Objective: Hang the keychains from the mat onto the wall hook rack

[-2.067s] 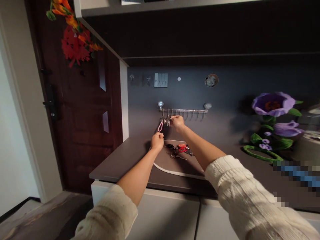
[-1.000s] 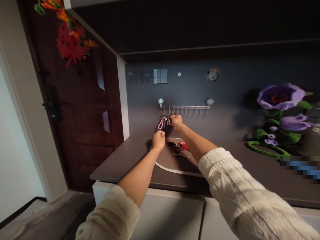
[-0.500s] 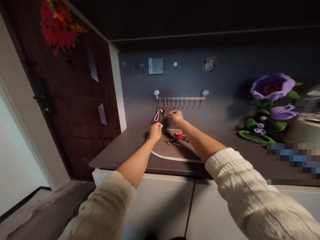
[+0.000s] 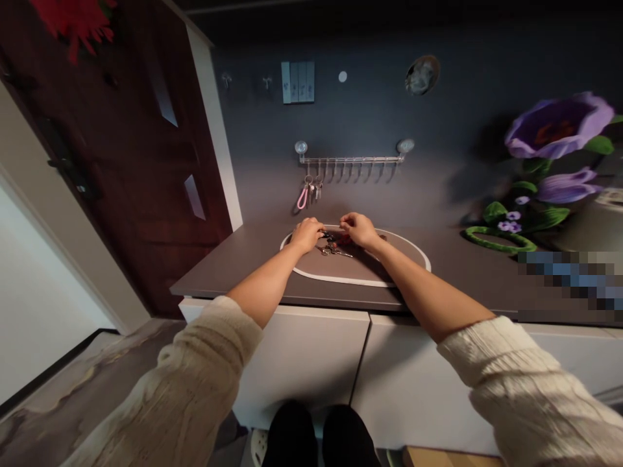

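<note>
A small heap of keys point(image 4: 331, 249) with rings and dark and red key charms lies on an oval mat point(image 4: 335, 269) with a white rim. At the heap's left edge is my left hand point(image 4: 306, 235), its fingers curled down by a dark charm; whether they grip it is hidden. My right hand point(image 4: 361, 229) hovers at the right side over the red piece, thumb and fingers pinched together, anything between them too small to make out. On the wall above, a pink strap point(image 4: 302, 196) and keys point(image 4: 317, 189) hang from the left end of a hook rail point(image 4: 353, 159).
The mat rests on a dark countertop point(image 4: 233, 263) above white cabinet doors point(image 4: 311, 350). Purple artificial flowers point(image 4: 559, 130) with a green looped base stand at the right, near a beige lampshade-like object point(image 4: 591, 224). A dark red door point(image 4: 131, 162) is at the left.
Both hands have come down from near the hook rail to the keys on the mat. The camera view has tilted downward, bringing the feet into sight.
</note>
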### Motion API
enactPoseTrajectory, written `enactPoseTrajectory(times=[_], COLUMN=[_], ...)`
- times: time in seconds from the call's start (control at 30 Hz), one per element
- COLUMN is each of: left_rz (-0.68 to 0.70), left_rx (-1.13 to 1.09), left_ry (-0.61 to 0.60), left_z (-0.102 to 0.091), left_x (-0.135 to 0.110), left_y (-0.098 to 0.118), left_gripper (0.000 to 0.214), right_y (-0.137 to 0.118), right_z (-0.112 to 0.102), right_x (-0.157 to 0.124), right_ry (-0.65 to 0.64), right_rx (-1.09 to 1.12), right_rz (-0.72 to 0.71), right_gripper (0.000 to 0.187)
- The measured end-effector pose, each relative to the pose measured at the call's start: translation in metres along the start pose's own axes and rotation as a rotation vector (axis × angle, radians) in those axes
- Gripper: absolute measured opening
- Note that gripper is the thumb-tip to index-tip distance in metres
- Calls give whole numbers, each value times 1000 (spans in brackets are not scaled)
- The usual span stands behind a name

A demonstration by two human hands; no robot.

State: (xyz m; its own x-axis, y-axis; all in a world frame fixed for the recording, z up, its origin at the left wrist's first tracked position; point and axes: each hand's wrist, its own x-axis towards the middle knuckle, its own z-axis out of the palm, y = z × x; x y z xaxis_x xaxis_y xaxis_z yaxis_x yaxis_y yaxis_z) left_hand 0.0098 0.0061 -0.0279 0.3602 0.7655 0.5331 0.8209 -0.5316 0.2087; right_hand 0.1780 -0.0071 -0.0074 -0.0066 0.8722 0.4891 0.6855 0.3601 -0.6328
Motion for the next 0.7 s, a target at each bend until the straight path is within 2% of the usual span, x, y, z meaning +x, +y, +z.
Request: enactPoseTrajectory(times=[0.27,0.47,0.7], left_rz=[83,136,124], left_rx=[41,9,43], left_ry=[-50,-43,-26], left_z=[4,7,7], left_x=[1,3,4], left_y=[2,0,0], left_gripper=[24,19,19], right_y=[4,4,2], right_z=[1,6,5], right_x=[-1,-1,-3], right_ry=[-102,-108,-111], right_rx=[-287,-319,-316], right_rz=[-92,-102,-98], right_gripper=[15,16,17])
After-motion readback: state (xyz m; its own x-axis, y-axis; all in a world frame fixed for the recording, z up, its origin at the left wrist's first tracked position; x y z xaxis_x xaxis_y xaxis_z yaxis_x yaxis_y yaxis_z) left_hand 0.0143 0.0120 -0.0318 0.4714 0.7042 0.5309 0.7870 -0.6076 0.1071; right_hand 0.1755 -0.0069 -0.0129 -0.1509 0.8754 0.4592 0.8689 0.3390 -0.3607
